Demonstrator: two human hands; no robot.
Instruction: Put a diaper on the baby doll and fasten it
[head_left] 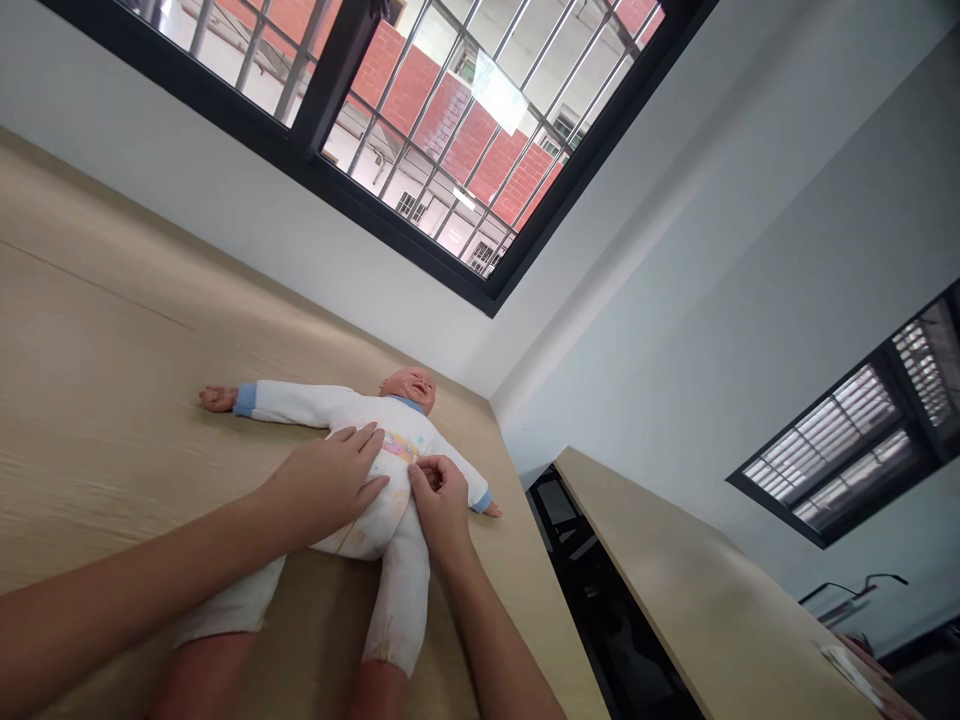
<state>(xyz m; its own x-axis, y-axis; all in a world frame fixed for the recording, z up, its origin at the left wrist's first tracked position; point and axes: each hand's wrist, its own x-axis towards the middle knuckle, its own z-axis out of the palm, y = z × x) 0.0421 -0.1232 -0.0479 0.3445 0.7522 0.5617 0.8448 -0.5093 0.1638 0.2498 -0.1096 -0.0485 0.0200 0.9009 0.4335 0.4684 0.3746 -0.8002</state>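
A baby doll [315,405] in a white suit with blue cuffs lies on its back on a light wooden table [97,340], arms spread, head toward the window. My left hand [330,485] rests flat on the doll's belly, fingers stretched out. My right hand [439,495] sits at the doll's right side with its fingers curled together, pinching the white cloth of the suit near the waist. The doll's legs point toward me, partly under my forearms.
The table ends at the wall under a barred window [450,130]. To the right a gap drops to dark chairs [592,580], then a second wooden desk [697,600] with papers at its near end. A louvred window [862,440] is on the right wall.
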